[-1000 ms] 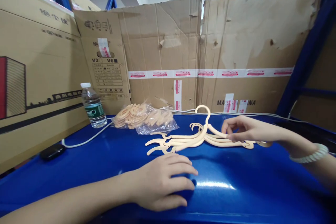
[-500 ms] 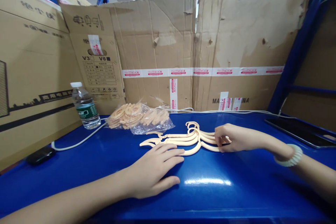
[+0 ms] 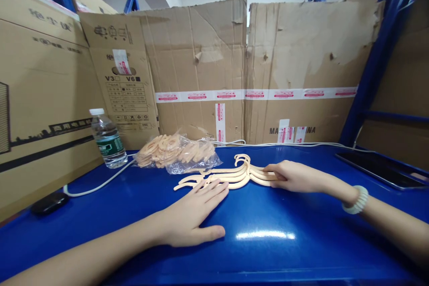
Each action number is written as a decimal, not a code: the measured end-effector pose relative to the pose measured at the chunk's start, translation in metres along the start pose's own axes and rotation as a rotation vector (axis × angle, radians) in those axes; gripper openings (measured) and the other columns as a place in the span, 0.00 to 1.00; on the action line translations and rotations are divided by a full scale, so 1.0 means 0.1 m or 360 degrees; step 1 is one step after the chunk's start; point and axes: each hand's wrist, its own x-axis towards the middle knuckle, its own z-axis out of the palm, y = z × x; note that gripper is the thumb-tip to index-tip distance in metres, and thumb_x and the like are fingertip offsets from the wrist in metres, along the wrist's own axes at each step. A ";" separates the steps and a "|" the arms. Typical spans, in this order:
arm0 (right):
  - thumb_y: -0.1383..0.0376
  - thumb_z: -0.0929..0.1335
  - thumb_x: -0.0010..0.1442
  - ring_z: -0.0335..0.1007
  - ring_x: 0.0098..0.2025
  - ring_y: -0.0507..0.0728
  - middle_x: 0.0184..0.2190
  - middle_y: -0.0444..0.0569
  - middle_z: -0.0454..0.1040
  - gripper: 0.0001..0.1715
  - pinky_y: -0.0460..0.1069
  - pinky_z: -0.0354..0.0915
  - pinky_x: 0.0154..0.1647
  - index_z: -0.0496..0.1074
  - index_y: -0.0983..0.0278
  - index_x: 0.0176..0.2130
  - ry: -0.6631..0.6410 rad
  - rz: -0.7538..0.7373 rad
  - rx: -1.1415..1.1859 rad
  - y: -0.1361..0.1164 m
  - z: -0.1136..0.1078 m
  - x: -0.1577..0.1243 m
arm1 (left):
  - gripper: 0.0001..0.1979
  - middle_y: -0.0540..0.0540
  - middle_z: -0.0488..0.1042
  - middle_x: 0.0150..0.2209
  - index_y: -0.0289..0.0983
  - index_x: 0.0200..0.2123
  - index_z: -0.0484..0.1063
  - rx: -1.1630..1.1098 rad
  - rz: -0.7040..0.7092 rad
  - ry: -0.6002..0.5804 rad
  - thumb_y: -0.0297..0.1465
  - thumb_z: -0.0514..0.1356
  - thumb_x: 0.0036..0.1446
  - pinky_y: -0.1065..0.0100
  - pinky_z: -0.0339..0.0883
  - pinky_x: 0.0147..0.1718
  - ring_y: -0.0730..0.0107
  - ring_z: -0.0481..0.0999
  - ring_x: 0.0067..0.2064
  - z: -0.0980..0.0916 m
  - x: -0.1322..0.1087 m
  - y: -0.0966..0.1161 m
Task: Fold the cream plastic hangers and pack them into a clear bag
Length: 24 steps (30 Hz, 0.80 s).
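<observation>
A stack of several cream plastic hangers (image 3: 231, 176) lies flat on the blue table (image 3: 268, 241), hooks pointing away from me. My right hand (image 3: 288, 177), a pale bead bracelet on its wrist, lies on the hangers' right arms with the fingers stretched out towards the middle. My left hand (image 3: 192, 214) rests flat on the table, fingers straight and slightly apart. Its fingertips reach the hangers' left ends.
A clear bag of cream plastic pieces (image 3: 176, 152) lies behind the hangers. A water bottle (image 3: 106, 138), a white cable (image 3: 97, 183) and a black device (image 3: 48, 202) are at the left. Cardboard boxes (image 3: 201, 71) wall the back and left. A dark tablet (image 3: 382, 167) lies at the right.
The hangers were lifted at the hook and are now laid flat, farther from me. My right hand went from pinching to lying stretched on them. My left hand slid forward to their left ends.
</observation>
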 end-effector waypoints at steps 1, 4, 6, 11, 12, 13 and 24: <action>0.61 0.65 0.59 0.73 0.32 0.59 0.35 0.54 0.78 0.23 0.48 0.61 0.30 0.69 0.65 0.53 0.0020 0.0012 -0.0007 0.00 0.02 0.01 | 0.36 0.45 0.47 0.67 0.44 0.65 0.52 0.0017 -0.0020 -0.0011 0.41 0.62 0.56 0.49 0.32 0.64 0.47 0.44 0.68 -0.01 0.00 -0.02; 0.63 0.63 0.60 0.74 0.36 0.60 0.40 0.55 0.78 0.22 0.48 0.61 0.33 0.70 0.64 0.53 0.0075 -0.0018 -0.0014 -0.01 0.05 0.04 | 0.36 0.44 0.45 0.67 0.43 0.65 0.51 0.0075 -0.0074 -0.0051 0.42 0.61 0.57 0.48 0.32 0.64 0.47 0.42 0.68 -0.02 0.01 -0.05; 0.65 0.62 0.60 0.73 0.34 0.59 0.37 0.53 0.78 0.20 0.48 0.60 0.31 0.71 0.62 0.51 0.0080 -0.0045 -0.0014 -0.01 0.04 0.04 | 0.36 0.44 0.46 0.67 0.43 0.65 0.52 0.0078 -0.0065 -0.0033 0.42 0.61 0.57 0.48 0.32 0.64 0.47 0.42 0.68 -0.02 0.01 -0.07; 0.68 0.62 0.57 0.69 0.27 0.56 0.28 0.48 0.76 0.18 0.47 0.55 0.25 0.74 0.62 0.45 0.0054 -0.0043 -0.0007 0.00 -0.01 0.01 | 0.35 0.43 0.52 0.66 0.43 0.63 0.57 0.0065 0.0051 0.0138 0.40 0.64 0.55 0.48 0.36 0.64 0.46 0.47 0.67 0.01 0.01 -0.08; 0.67 0.62 0.57 0.68 0.26 0.56 0.28 0.48 0.76 0.18 0.47 0.54 0.25 0.74 0.62 0.46 0.0054 -0.0030 -0.0013 0.00 -0.02 0.01 | 0.34 0.42 0.53 0.65 0.43 0.63 0.57 0.0107 0.0066 0.0162 0.40 0.64 0.55 0.48 0.37 0.64 0.46 0.48 0.67 0.01 0.01 -0.07; 0.67 0.62 0.57 0.68 0.26 0.56 0.28 0.48 0.76 0.19 0.47 0.54 0.25 0.73 0.62 0.47 0.0055 -0.0015 -0.0021 0.01 -0.02 0.01 | 0.33 0.42 0.54 0.65 0.43 0.63 0.58 0.0165 0.0088 0.0190 0.40 0.63 0.55 0.47 0.39 0.64 0.45 0.49 0.66 0.02 0.01 -0.06; 0.65 0.62 0.60 0.74 0.35 0.60 0.36 0.53 0.78 0.23 0.49 0.61 0.32 0.69 0.61 0.54 0.0077 0.0055 -0.0112 0.03 0.05 0.04 | 0.23 0.41 0.65 0.59 0.39 0.59 0.61 0.0859 0.0212 0.0056 0.37 0.54 0.63 0.51 0.59 0.57 0.51 0.63 0.60 0.07 0.03 0.10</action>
